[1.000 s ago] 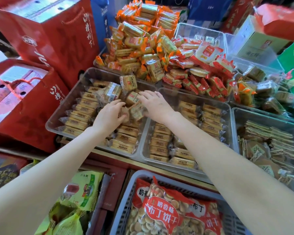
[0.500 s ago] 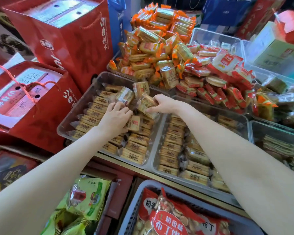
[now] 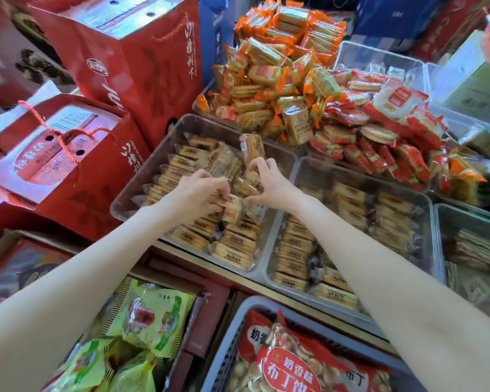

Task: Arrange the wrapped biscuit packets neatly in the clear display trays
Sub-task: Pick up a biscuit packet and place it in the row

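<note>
Red card gift boxes point(image 3: 68, 165) stacked at far left, rope handles on top; a taller red one point(image 3: 130, 52) behind. Below them, green snack bags point(image 3: 150, 315) in a lower bin.

Clear plastic tray, left of the pair point(image 3: 142, 182): tan wrapped biscuit packets point(image 3: 232, 250) laid in rows along its left side and near end, a loose jumble toward its far right corner. Left hand point(image 3: 195, 190) is over the middle of this tray, fingers curled down into the packets and pinching one small packet with a red label point(image 3: 232, 212) at its fingertips. Right hand point(image 3: 269, 182) is just beside it, over the same tray's right side, thumb and fingers curled round a packet point(image 3: 251, 179) in the jumble; exact grip partly hidden by the hand itself. One packet point(image 3: 252, 147) stands upright just beyond the right fingertips.

Second clear tray point(image 3: 300, 171), touching the first on its right: packets in three rough rows, right forearm crossing over its near left corner.

Behind both trays, a heap of orange-edged biscuit packets point(image 3: 277, 75), then red-wrapped ones point(image 3: 379, 137) further right.

Third clear tray at far right edge point(image 3: 439, 222), holding flat pale packets point(image 3: 478, 250).

Bottom centre-right, a grey basket point(image 3: 238, 329) with a big red bag of round biscuits point(image 3: 294, 363).
</note>
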`<state>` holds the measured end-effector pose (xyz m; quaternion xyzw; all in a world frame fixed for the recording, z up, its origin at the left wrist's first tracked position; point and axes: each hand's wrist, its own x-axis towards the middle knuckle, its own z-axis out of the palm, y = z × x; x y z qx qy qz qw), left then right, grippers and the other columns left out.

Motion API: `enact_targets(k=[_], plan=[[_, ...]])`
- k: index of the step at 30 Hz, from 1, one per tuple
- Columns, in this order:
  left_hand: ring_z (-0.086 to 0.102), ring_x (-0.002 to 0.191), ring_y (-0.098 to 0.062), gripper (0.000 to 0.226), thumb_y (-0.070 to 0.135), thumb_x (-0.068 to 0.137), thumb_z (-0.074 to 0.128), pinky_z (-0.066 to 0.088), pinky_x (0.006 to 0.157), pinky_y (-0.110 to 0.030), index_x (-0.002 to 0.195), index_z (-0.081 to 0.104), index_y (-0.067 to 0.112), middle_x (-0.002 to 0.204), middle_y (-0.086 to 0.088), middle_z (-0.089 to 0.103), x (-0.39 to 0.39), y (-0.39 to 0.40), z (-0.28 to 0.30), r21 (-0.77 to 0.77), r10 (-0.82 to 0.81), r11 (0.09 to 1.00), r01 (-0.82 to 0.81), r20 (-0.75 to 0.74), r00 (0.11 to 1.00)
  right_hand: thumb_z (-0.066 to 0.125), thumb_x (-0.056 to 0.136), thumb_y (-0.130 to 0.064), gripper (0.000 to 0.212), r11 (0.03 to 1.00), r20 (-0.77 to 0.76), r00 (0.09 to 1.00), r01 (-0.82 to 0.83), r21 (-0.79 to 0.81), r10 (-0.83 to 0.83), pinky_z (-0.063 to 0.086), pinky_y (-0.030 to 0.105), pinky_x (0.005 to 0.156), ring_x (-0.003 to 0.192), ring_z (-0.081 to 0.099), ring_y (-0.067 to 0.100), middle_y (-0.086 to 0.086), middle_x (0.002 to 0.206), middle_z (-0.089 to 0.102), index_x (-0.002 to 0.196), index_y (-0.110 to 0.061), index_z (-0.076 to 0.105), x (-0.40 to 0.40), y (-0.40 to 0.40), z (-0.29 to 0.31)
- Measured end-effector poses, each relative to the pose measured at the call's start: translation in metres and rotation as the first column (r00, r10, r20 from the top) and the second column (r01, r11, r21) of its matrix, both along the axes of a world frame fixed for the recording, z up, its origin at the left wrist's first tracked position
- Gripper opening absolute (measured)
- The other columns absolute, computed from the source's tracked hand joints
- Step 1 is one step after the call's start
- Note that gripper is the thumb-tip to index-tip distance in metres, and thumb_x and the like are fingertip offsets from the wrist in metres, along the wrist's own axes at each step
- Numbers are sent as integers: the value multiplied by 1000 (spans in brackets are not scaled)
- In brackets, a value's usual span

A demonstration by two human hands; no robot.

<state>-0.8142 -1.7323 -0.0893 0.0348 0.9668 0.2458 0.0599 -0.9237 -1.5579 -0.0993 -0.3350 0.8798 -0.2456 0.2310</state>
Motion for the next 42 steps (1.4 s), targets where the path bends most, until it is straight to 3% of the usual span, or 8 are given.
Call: enact_targets(k=[5, 10, 15, 21, 26, 30, 34, 42], plan=[[57, 84, -19, 34, 4, 81, 68, 50, 83, -35, 107, 54, 20, 96, 2, 58, 10, 9, -4, 268, 94, 958, -100, 33, 995, 70, 83, -26, 70, 998, 119, 991, -61, -30, 64, 30, 28, 104, 130, 34, 20, 6, 143, 26, 141, -22, 31, 13, 16, 12], [52, 103, -13, 52, 6, 74, 75, 45, 80, -14, 117, 49, 22, 114, -1, 44, 8, 27, -12, 315, 153, 938, -148, 10, 988, 62, 85, -37, 80, 994, 280, 959, -62, 90, 34, 27, 42, 112, 140, 22, 26, 10, 154, 17, 150, -24, 16, 18, 10, 27], [49, 113, -11, 62, 9, 79, 72, 45, 92, -22, 133, 41, 17, 129, -3, 44, 10, 20, -8, 268, 228, 936, -230, 38, 973, 74, 73, -49, 111, 934, -140, 990, 23, 355, 29, 22, 51, 111, 137, 20, 41, 21, 150, 15, 151, -25, -1, 47, -15, 9], [49, 109, -7, 49, 10, 88, 62, 37, 89, -19, 133, 43, 14, 127, 0, 53, 5, 15, 1, 265, 308, 919, -292, -17, 951, 75, 72, -46, 119, 961, -117, 983, 167, 221, -144, 21, 51, 109, 132, 25, 41, 21, 143, 22, 149, -33, -14, 46, -14, 5], [51, 112, -13, 40, 7, 91, 56, 36, 92, -18, 130, 46, 10, 126, -3, 54, -13, 25, 3, 297, 315, 914, -277, -89, 945, 82, 67, -42, 122, 928, -101, 929, 338, -156, -355, 27, 52, 108, 129, 33, 32, 17, 140, 28, 150, -30, -6, 20, 43, 35], [44, 127, -22, 45, 9, 92, 54, 32, 102, -24, 135, 43, 5, 137, -10, 47, -33, 50, -4, 147, 151, 980, -135, -108, 983, 80, 67, -44, 118, 863, -388, 773, 478, -163, -502, 34, 49, 100, 124, 33, 28, 15, 136, 31, 152, -19, 2, -15, 99, 33], [26, 141, -20, 56, 19, 96, 50, 17, 113, -26, 145, 29, 5, 153, -9, 28, -48, 75, -16, -53, -84, 995, 81, -68, 994, 79, 65, -50, 121, 941, -496, 832, 329, 79, -249, 30, 46, 102, 122, 36, 30, 14, 133, 32, 152, -18, 2, -27, 113, -3], [-3, 146, -17, 63, 34, 99, 40, -2, 117, -30, 150, 7, 15, 158, -2, 3, -61, 81, -35, -164, -267, 942, 292, 158, 951, 81, 68, -34, 111, 967, -485, 875, 130, 217, -8, 21, 43, 108, 126, 29, 32, 14, 140, 26, 152, -24, 9, -34, 138, -34]])
